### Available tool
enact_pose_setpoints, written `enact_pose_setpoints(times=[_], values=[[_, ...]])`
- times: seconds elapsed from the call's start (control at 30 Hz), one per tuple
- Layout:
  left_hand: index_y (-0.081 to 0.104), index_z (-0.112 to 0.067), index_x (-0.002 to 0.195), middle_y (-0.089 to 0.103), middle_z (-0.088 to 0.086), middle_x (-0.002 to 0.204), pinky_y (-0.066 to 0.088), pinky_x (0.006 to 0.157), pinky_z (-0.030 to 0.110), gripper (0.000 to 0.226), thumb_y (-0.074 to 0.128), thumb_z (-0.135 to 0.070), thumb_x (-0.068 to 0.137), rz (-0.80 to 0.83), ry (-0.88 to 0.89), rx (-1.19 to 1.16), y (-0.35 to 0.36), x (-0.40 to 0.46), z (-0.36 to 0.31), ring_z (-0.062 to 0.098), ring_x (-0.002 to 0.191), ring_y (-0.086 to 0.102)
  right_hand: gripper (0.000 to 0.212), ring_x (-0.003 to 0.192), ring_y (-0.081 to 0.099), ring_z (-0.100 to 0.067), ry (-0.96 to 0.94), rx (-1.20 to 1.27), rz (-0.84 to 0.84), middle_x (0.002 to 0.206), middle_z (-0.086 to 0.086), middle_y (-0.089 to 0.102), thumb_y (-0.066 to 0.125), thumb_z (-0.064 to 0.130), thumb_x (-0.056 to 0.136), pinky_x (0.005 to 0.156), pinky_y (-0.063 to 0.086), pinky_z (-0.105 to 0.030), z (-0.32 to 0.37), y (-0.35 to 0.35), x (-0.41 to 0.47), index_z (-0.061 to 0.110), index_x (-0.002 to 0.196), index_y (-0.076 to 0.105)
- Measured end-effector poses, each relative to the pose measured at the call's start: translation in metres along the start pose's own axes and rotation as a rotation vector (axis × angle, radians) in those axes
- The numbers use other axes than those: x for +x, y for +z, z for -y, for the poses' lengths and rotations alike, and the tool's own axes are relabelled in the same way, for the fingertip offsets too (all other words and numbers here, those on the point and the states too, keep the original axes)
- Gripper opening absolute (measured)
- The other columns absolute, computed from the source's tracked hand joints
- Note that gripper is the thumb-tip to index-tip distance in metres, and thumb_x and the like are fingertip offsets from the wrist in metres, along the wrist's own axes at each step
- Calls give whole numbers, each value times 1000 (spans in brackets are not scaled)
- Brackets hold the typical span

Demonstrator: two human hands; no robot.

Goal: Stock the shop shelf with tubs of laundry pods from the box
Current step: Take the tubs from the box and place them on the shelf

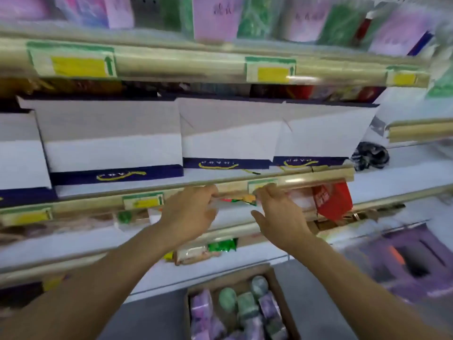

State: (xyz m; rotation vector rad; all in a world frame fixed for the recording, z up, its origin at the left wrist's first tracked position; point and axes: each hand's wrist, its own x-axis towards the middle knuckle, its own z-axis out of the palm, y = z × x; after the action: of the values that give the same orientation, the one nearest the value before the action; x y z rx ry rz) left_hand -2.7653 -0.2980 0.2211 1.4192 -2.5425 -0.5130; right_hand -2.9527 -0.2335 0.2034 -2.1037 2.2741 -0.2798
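Tubs of laundry pods [239,312]: roughly eight, purple and green, blurred, in the box [278,285] at the frame's near edge. One item [235,201], clear-wrapped, identity unclear, at the shelf's [103,238] front lip: left hand [190,214] and right hand [282,214] curl round its ends. Risk: it snags the price rail above, slips. Behind: three white-and-navy cartons [112,138].

Bright, even overhead shop light, with soft shadows. Heavy motion blur smears the whole frame. Glare streaks along the clear plastic price rail [282,69] on the upper shelf edge. Wide-angle distortion bends the shelf lines at the edges.
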Motion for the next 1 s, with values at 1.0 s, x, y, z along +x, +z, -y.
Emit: enact_pose_setpoints(times=[1.0], values=[[39, -22, 128, 57, 8, 121, 48, 84, 38, 57, 62, -44, 81, 524, -759, -51, 541, -103, 146, 29, 109, 55, 40, 114, 51, -32, 130, 255, 751, 126, -16, 49, 55, 25, 91, 94, 43, -39, -131, 507, -136, 9, 127, 49]])
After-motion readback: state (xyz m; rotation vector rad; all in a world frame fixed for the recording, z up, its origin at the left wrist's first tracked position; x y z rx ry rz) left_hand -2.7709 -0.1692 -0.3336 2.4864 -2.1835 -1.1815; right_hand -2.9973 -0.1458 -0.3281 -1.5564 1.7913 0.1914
